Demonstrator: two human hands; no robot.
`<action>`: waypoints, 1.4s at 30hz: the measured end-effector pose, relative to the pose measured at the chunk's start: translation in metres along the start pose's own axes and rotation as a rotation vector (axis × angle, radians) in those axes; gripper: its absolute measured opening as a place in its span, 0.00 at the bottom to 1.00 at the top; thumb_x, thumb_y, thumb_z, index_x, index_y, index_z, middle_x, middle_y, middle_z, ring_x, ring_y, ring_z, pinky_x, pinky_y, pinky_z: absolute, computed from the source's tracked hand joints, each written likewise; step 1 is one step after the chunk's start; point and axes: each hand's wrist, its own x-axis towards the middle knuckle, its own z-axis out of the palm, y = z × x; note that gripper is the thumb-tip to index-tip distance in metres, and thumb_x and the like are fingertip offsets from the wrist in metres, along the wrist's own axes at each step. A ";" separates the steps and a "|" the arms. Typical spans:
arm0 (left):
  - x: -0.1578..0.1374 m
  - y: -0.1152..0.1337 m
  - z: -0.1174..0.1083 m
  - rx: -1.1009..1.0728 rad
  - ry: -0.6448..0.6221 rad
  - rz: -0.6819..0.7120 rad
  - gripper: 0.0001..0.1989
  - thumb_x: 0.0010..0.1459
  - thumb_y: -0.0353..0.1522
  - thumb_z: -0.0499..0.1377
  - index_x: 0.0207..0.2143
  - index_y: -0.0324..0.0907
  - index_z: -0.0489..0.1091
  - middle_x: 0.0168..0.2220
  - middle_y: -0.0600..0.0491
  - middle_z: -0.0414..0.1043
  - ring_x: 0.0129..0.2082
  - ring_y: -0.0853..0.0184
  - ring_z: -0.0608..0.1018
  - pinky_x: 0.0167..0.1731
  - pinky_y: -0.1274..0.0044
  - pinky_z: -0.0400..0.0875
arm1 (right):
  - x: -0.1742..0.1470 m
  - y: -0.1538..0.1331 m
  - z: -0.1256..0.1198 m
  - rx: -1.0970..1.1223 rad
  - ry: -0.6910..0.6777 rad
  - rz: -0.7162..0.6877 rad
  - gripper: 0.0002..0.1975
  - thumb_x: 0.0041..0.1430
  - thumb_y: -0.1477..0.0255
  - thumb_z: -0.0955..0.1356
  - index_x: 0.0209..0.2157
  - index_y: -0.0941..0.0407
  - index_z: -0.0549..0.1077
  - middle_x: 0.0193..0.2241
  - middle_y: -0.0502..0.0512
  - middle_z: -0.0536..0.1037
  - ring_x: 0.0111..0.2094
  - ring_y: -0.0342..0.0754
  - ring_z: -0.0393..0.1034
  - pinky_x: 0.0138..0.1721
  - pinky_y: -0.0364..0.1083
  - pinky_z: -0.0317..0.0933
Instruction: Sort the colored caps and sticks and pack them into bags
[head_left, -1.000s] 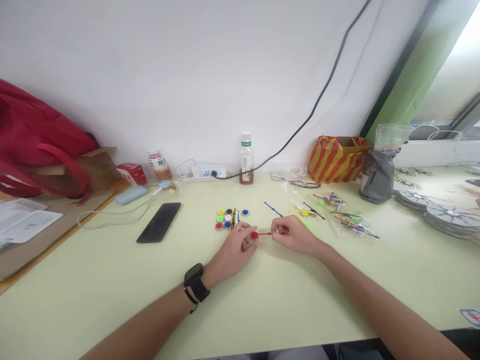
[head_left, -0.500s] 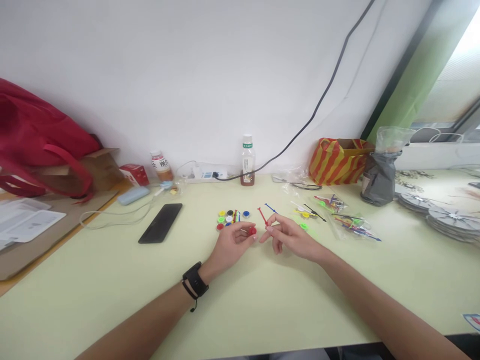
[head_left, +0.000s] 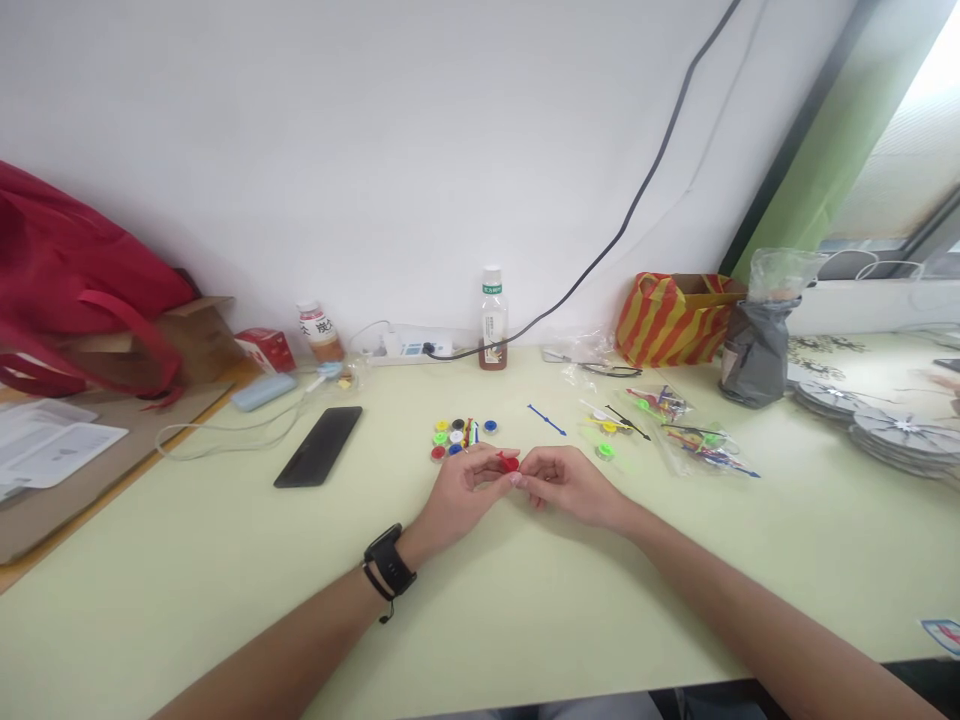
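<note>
My left hand [head_left: 466, 497] pinches a small red round plastic piece [head_left: 510, 464] between thumb and fingertips, just above the table. My right hand [head_left: 570, 488] is closed against its right side, fingertips touching those of my left hand. The thin red plastic arrow in my right fingers is mostly hidden; only a short red tip seems to show over the round piece. Beyond my left hand lie several coloured round pieces, a blue one [head_left: 490, 426] among them, beside a bunch of thin arrows [head_left: 470, 432]. A blue arrow [head_left: 547, 420] lies past my right hand.
White, yellow and black arrows [head_left: 628, 422] and a green round piece [head_left: 605, 452] lie to the right, near plastic bags of parts [head_left: 705, 450]. A black phone [head_left: 319, 447] is at left. A drink bottle [head_left: 493, 325] stands by the wall, with a black cable [head_left: 592, 275] crossing it.
My right hand has come left to meet my left hand. The red arrow, which pointed up and away from my right fingers, is now at the red round piece and mostly covered.
</note>
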 end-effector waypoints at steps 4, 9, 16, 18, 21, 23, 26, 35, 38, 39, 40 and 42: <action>-0.001 0.000 0.001 0.040 -0.002 0.013 0.13 0.62 0.38 0.66 0.45 0.40 0.80 0.46 0.45 0.76 0.44 0.61 0.82 0.49 0.67 0.81 | 0.001 0.002 0.001 0.015 0.022 -0.004 0.23 0.51 0.50 0.76 0.32 0.57 0.75 0.28 0.51 0.77 0.25 0.45 0.72 0.30 0.46 0.69; -0.002 0.001 0.002 0.098 0.013 0.046 0.12 0.63 0.37 0.64 0.46 0.41 0.79 0.44 0.46 0.76 0.42 0.62 0.82 0.48 0.68 0.81 | 0.001 0.003 0.000 0.072 0.010 -0.012 0.22 0.52 0.53 0.77 0.35 0.55 0.70 0.26 0.49 0.77 0.28 0.46 0.75 0.34 0.48 0.71; -0.002 0.009 0.003 0.174 -0.003 0.109 0.07 0.66 0.33 0.60 0.43 0.41 0.77 0.43 0.48 0.75 0.44 0.63 0.79 0.47 0.69 0.79 | -0.006 -0.002 0.004 0.020 -0.092 -0.021 0.20 0.61 0.53 0.72 0.39 0.53 0.66 0.31 0.52 0.80 0.32 0.47 0.75 0.36 0.47 0.68; -0.002 0.010 0.003 0.180 0.012 0.113 0.06 0.66 0.32 0.60 0.42 0.42 0.75 0.43 0.48 0.74 0.42 0.63 0.78 0.44 0.71 0.79 | -0.007 -0.006 0.002 -0.100 -0.002 -0.068 0.19 0.61 0.53 0.71 0.38 0.53 0.68 0.30 0.52 0.79 0.29 0.45 0.72 0.32 0.45 0.66; -0.003 0.015 0.003 0.272 -0.001 0.144 0.06 0.66 0.31 0.58 0.41 0.42 0.75 0.40 0.49 0.74 0.40 0.64 0.77 0.40 0.72 0.76 | -0.007 -0.013 -0.001 -0.202 0.137 -0.147 0.20 0.61 0.55 0.72 0.48 0.52 0.70 0.32 0.51 0.77 0.26 0.43 0.67 0.28 0.44 0.62; -0.004 0.020 0.004 0.355 -0.039 0.172 0.07 0.66 0.30 0.57 0.40 0.43 0.75 0.39 0.50 0.74 0.39 0.64 0.76 0.41 0.72 0.73 | -0.007 -0.016 -0.003 -0.190 0.131 -0.177 0.21 0.63 0.57 0.71 0.53 0.51 0.70 0.34 0.52 0.76 0.27 0.43 0.66 0.29 0.44 0.64; -0.006 0.025 0.005 0.411 -0.074 0.200 0.08 0.67 0.30 0.56 0.40 0.43 0.76 0.39 0.49 0.75 0.39 0.63 0.76 0.43 0.71 0.71 | -0.007 -0.019 -0.005 -0.137 0.072 -0.162 0.16 0.63 0.57 0.70 0.44 0.54 0.76 0.31 0.52 0.75 0.27 0.44 0.66 0.31 0.45 0.66; -0.003 0.015 -0.003 0.504 0.044 0.329 0.10 0.68 0.32 0.58 0.50 0.47 0.75 0.46 0.48 0.76 0.47 0.61 0.77 0.50 0.68 0.71 | -0.002 -0.010 -0.011 -0.026 0.039 -0.049 0.15 0.61 0.57 0.71 0.35 0.56 0.74 0.29 0.50 0.73 0.27 0.43 0.66 0.29 0.44 0.64; -0.002 0.014 -0.005 0.494 0.016 0.334 0.10 0.69 0.32 0.57 0.49 0.48 0.76 0.46 0.49 0.77 0.47 0.61 0.78 0.50 0.68 0.72 | -0.001 -0.008 -0.012 -0.023 0.057 -0.056 0.16 0.60 0.56 0.72 0.39 0.55 0.73 0.31 0.51 0.72 0.29 0.43 0.65 0.29 0.43 0.61; -0.001 0.014 -0.005 0.486 0.004 0.335 0.10 0.69 0.33 0.57 0.49 0.48 0.76 0.46 0.48 0.77 0.47 0.61 0.78 0.50 0.68 0.72 | -0.001 -0.007 -0.013 -0.020 0.066 -0.057 0.17 0.60 0.56 0.72 0.40 0.55 0.73 0.32 0.51 0.72 0.29 0.43 0.64 0.29 0.43 0.60; -0.001 0.014 -0.005 0.477 -0.008 0.336 0.10 0.69 0.33 0.57 0.48 0.48 0.76 0.46 0.48 0.77 0.46 0.61 0.78 0.49 0.68 0.73 | -0.001 -0.007 -0.013 -0.018 0.074 -0.058 0.17 0.60 0.55 0.72 0.41 0.54 0.72 0.32 0.50 0.72 0.28 0.43 0.63 0.29 0.43 0.59; -0.001 0.014 -0.006 0.461 -0.023 0.334 0.09 0.69 0.33 0.58 0.47 0.47 0.77 0.45 0.49 0.78 0.46 0.62 0.79 0.49 0.69 0.73 | -0.001 -0.007 -0.014 -0.013 0.089 -0.062 0.18 0.60 0.55 0.72 0.42 0.54 0.72 0.31 0.49 0.70 0.28 0.42 0.62 0.29 0.43 0.58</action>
